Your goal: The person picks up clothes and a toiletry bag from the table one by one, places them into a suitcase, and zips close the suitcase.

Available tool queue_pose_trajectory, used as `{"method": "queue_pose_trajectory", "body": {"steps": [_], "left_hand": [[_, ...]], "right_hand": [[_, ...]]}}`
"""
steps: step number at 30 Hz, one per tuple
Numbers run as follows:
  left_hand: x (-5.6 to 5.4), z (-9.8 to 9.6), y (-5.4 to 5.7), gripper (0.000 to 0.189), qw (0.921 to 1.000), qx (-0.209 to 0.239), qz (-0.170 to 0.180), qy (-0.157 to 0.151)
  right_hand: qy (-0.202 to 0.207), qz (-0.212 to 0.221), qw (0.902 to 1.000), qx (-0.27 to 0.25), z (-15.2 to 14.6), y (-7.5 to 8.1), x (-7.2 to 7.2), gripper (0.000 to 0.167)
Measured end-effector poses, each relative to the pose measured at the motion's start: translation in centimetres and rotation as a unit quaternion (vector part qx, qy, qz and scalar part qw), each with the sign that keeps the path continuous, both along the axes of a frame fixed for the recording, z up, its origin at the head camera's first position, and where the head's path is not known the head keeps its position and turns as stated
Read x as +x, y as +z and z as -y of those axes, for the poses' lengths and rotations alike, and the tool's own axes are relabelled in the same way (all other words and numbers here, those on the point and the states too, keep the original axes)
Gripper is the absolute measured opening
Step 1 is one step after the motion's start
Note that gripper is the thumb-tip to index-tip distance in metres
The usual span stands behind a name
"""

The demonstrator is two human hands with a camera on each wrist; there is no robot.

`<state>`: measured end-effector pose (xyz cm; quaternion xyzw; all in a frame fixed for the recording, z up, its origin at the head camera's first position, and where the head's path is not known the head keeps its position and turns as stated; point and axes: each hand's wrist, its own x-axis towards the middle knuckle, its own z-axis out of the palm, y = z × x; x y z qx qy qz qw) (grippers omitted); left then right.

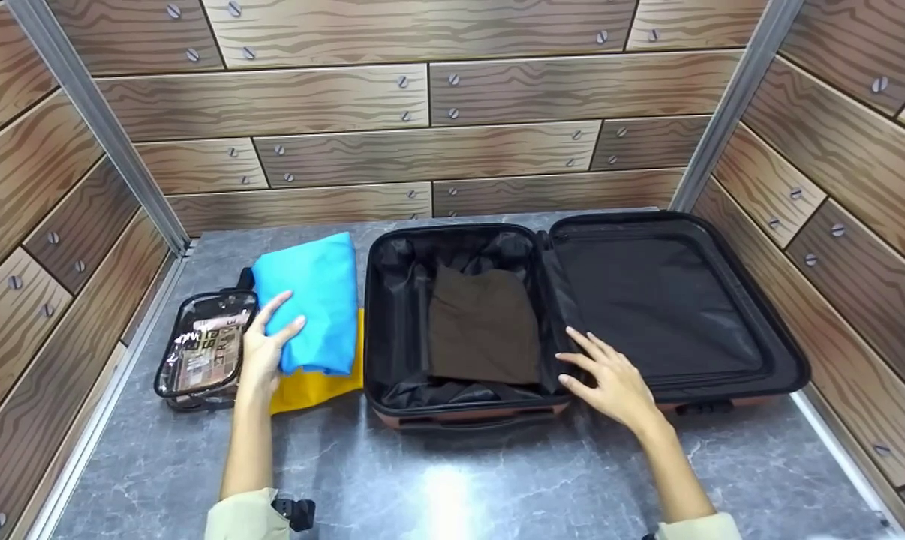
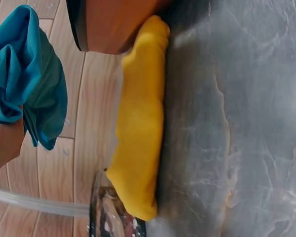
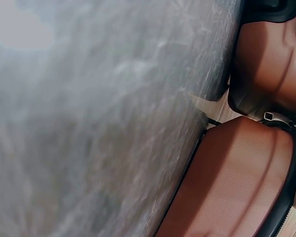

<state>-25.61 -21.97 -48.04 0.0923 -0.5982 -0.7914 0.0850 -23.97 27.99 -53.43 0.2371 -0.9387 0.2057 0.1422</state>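
My left hand (image 1: pixel 261 356) grips a folded blue cloth (image 1: pixel 314 296) by its left side, thumb and fingers spread over it. In the left wrist view the blue cloth (image 2: pixel 47 86) hangs in the air, above the level of a folded yellow cloth (image 2: pixel 140 118) on the table. An open suitcase (image 1: pixel 467 411) with an orange-brown shell (image 3: pixel 246 182) lies at the middle. Inside its left half is a folded dark brown cloth (image 1: pixel 482 326). Over the suitcase's hinge side hovers my right hand (image 1: pixel 610 382), fingers spread and holding nothing.
A clear pouch (image 1: pixel 197 319) with black trim and makeup palettes inside lies left of the cloths. The suitcase's right half (image 1: pixel 655 300) has a black zipped lining. Wood-patterned walls (image 1: pixel 340 97) enclose the grey marbled table (image 1: pixel 362 487) at the back and sides.
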Motion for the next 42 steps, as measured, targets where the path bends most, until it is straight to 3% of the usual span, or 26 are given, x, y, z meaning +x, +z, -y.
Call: {"method": "queue_pose_trajectory", "body": {"steps": [6,17,26,42], "left_hand": [[0.1,-1.5,0.4,0.05,0.9997,-0.001,-0.025,0.003],[0.3,-4.9,0.8,0.053,0.9993,0.023,-0.026,-0.011],[0.2,-7.6,0.2,0.052,0.9983,0.021,-0.028,-0.046],[-0.8,-12.4,-1.4,0.047,0.9973,0.022,-0.034,-0.061]], "right_hand": [[0.0,-0.002,1.0,-0.001,0.1,0.0,0.0,0.035],[-0.003,0.001,1.0,0.001,0.1,0.1,0.0,0.035],[0.003,0.002,1.0,-0.004,0.0,0.0,0.0,0.036],[0.005,-0.004,1.0,-0.007,0.0,-0.1,0.0,0.036]]}}
